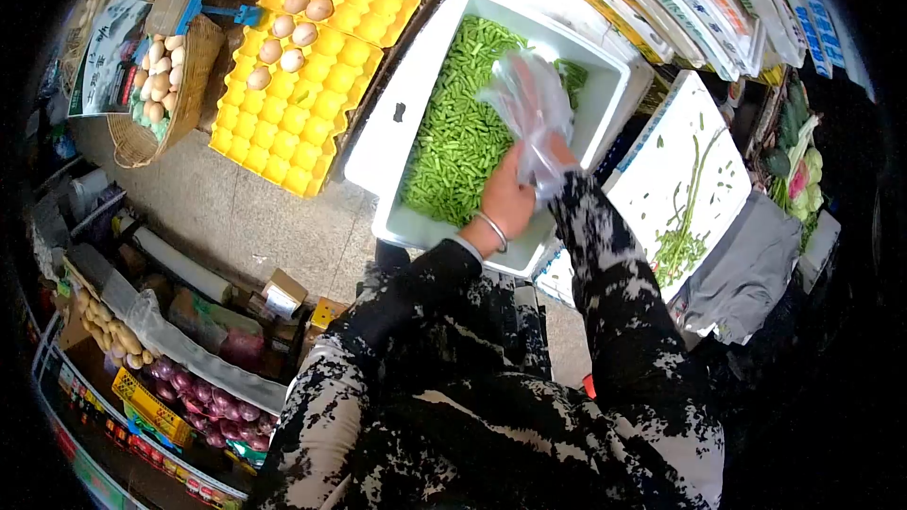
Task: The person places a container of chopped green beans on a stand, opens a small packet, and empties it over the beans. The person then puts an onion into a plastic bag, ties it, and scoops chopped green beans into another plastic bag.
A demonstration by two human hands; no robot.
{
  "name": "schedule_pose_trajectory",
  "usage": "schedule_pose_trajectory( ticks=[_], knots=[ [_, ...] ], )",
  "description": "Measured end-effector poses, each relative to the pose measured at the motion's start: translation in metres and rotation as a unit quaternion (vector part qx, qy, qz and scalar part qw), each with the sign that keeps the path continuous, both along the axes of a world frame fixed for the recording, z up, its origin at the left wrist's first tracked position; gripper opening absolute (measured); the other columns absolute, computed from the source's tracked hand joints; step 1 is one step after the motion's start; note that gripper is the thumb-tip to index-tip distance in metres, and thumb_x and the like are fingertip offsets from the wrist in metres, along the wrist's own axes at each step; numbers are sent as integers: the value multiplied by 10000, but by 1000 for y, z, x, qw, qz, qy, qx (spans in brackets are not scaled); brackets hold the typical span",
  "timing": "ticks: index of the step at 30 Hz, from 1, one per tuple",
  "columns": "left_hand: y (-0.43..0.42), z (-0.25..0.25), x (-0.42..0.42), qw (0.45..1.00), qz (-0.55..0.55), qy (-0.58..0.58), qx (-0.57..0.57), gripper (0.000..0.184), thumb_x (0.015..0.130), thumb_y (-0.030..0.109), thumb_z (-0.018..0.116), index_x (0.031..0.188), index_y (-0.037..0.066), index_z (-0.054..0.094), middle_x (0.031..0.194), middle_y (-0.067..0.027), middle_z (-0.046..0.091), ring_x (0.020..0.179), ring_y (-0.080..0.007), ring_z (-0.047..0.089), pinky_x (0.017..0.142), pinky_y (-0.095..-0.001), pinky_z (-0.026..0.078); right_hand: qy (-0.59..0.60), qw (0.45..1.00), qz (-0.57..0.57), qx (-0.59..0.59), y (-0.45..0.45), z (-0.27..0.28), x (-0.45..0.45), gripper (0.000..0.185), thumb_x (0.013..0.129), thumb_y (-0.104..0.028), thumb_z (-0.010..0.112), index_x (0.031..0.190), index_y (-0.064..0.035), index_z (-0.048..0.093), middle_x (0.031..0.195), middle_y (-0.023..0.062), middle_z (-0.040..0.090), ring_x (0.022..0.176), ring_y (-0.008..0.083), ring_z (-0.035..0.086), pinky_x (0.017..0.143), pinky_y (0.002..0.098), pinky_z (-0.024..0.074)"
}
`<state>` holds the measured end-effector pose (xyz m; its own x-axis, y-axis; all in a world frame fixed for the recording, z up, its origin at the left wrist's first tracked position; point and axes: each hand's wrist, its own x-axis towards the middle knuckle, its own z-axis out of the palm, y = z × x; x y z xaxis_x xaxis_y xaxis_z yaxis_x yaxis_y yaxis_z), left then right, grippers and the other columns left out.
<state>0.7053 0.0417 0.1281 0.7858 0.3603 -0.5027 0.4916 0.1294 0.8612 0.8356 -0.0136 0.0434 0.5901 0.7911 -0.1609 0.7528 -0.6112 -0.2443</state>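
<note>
Head view, clear plastic bag: I find it at 1 o'clock from the centre of my picture, above the cut green beans and narrowed to a neck near the wrist.
Left hand: its fingers are closed on the gathered neck of the bag, I judge to keep the film snug and the opening from slipping. A metal bracelet sits on the wrist.
Right hand: it looks to be inside the bag, the film lying between skin and beans like a loose glove. The creased film blurs the fingers; I cannot tell whether they are spread or curled.
Green beans: short pieces fill much of the white foam box at 12 o'clock; its raised walls probably stop them spilling.
White board: at 3 o'clock, right of the box, with longer stems and small scraps lying on it, apart from the cut pieces.
Grey cloth: bunched between 3 and 4 o'clock, against the board's lower edge.
Yellow egg trays: at 11 o'clock, brown eggs seated in the cups, which likely keep them from rolling.
Wicker basket: at 10 o'clock, holding more eggs.
Red onions: heaped at 8 o'clock.
</note>
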Motion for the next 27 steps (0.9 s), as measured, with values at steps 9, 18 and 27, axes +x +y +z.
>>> schedule_pose_trajectory(
  ticks=[9, 18, 27],
  knots=[
    [25, 26, -16, 979, -146, 102, 95, 620, 696, 120, 554, 1238, -16, 285, 752, -202, 583, 654, -332, 581, 613, -392, 484, 34, 998, 60, 2, 28, -9, -47, 492, 832, -360, 445, 1226, -79, 355, 1135, 94, 462, 1031, 227, 452, 901, 412, 358],
    [-4, 1, -42, 974, -183, 133, 23, 489, 726, 110, 503, 1152, -16, 298, 756, -218, 561, 678, -356, 567, 624, -416, 459, 19, 999, 43, 10, 18, -14, -39, 482, 831, -349, 446, 1221, -78, 361, 1130, 95, 465, 1027, 226, 454, 900, 407, 359],
    [-7, 14, -51, 949, -312, -13, 39, 341, 761, 154, 529, 1088, 71, 483, 743, -121, 576, 655, -281, 578, 617, -341, 477, 17, 999, 28, -22, -10, -1, -41, 472, 831, -338, 447, 1215, -77, 367, 1125, 96, 468, 1022, 225, 456, 899, 402, 361]
  ],
)
